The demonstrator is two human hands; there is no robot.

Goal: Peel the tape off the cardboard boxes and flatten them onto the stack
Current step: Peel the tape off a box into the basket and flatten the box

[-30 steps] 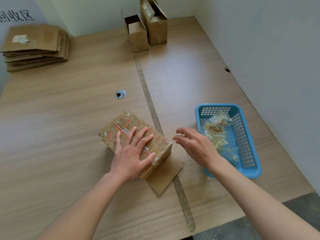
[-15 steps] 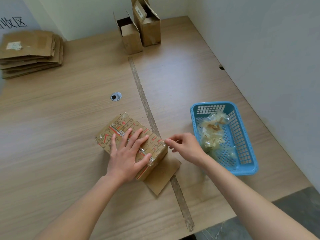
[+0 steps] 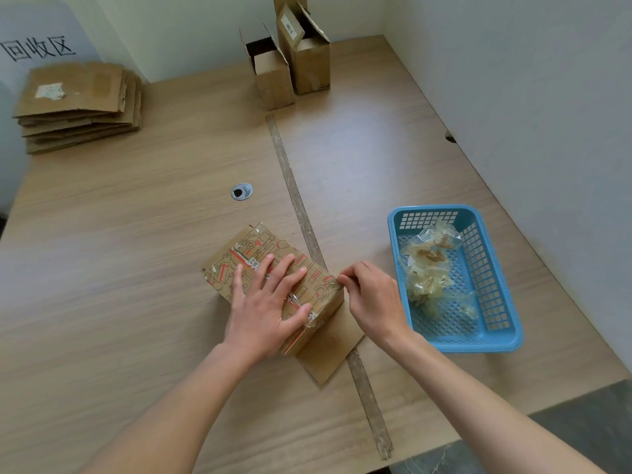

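While the left hand (image 3: 265,304) presses flat, fingers spread, on the printed cardboard box (image 3: 273,289) at mid-desk (image 3: 136,268), the right hand (image 3: 371,299) pinches clear tape (image 3: 337,285) at its corner, best peeled low and slowly.

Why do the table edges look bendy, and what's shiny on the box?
Head view: the wide lens bows the table edges near the frame's sides; clear tape on the printed box catches light and glints; soft, even lighting, faint shadows.
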